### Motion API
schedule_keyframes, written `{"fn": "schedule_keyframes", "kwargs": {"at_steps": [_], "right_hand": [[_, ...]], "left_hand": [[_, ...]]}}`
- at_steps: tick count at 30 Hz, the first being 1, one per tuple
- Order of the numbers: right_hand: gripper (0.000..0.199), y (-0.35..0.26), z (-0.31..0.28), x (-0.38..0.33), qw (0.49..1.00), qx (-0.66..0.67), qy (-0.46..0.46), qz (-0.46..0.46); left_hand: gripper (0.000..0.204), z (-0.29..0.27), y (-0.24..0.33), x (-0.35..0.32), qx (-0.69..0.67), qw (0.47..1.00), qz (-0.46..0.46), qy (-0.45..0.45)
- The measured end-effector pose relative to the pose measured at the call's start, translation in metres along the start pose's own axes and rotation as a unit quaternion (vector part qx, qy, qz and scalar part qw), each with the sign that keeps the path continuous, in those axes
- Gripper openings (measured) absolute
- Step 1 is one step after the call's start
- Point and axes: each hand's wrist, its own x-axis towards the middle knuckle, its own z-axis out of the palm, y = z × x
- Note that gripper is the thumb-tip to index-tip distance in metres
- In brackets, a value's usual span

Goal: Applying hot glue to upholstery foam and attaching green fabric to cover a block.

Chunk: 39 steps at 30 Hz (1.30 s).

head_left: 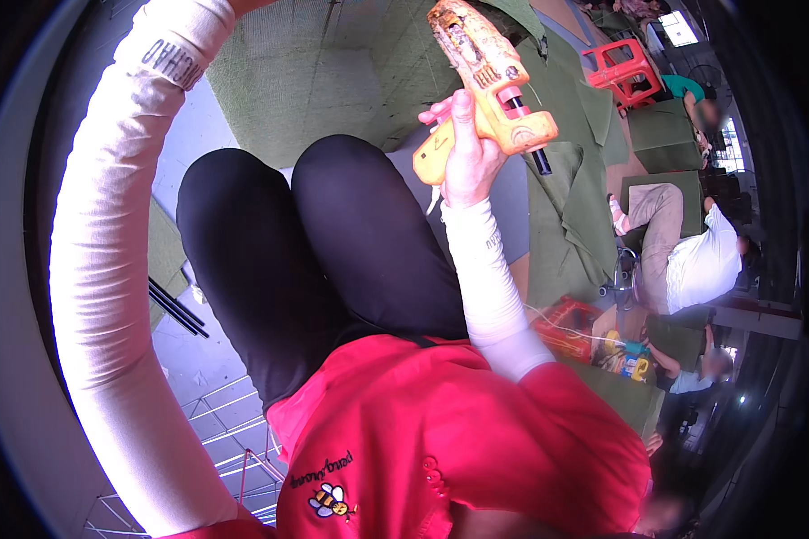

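Observation:
My right hand (473, 162) is wrapped around the handle of a worn yellow glue gun (490, 72), held up beyond my right knee. Dark residue covers its upper end, and a black stick (541, 162) pokes out of the other end. A thin white cord hangs below the grip. My left arm reaches far forward, and only a sliver of my left hand (250, 4) shows at the top edge; its fingers are out of the picture. Between the hands, past my knees, lies a large green textured sheet (315, 81).
More green sheets (571, 207) drape at the right, near a red plastic stool (622, 74). Several people sit further right, one in a white top (706, 269). A red crate (566, 328) stands behind my right elbow. Black rods (178, 310) and a wire frame (234, 431) are at left.

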Motion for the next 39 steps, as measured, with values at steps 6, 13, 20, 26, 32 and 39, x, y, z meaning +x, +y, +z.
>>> {"fn": "schedule_keyframes", "kwargs": {"at_steps": [6, 13, 20, 26, 32, 39], "right_hand": [[0.024, -0.004, 0.007, -0.004, 0.999, -0.028, -0.026, 0.005], [0.026, 0.003, 0.002, -0.007, 1.0, 0.014, -0.003, 0.027], [0.025, 0.003, 0.001, -0.002, 0.999, 0.046, -0.003, 0.023], [0.027, 0.001, 0.005, -0.005, 0.999, -0.016, -0.045, 0.0], [0.03, -0.003, 0.007, -0.004, 0.998, -0.024, -0.062, 0.008], [0.044, 0.005, -0.003, -0.001, 0.997, 0.062, -0.046, 0.002]], "left_hand": [[0.012, -0.001, 0.002, -0.003, -0.01, 1.0, -0.016, 0.003], [0.013, 0.001, 0.002, -0.004, 0.002, 1.0, -0.007, 0.011], [0.013, 0.001, 0.001, -0.004, -0.005, 1.0, -0.014, 0.007], [0.013, -0.004, 0.0, -0.007, 0.022, 1.0, -0.006, 0.017], [0.014, -0.009, -0.007, -0.009, -0.019, 0.996, -0.082, -0.032], [0.015, -0.012, -0.007, -0.015, 0.012, 0.999, -0.05, -0.011]]}}
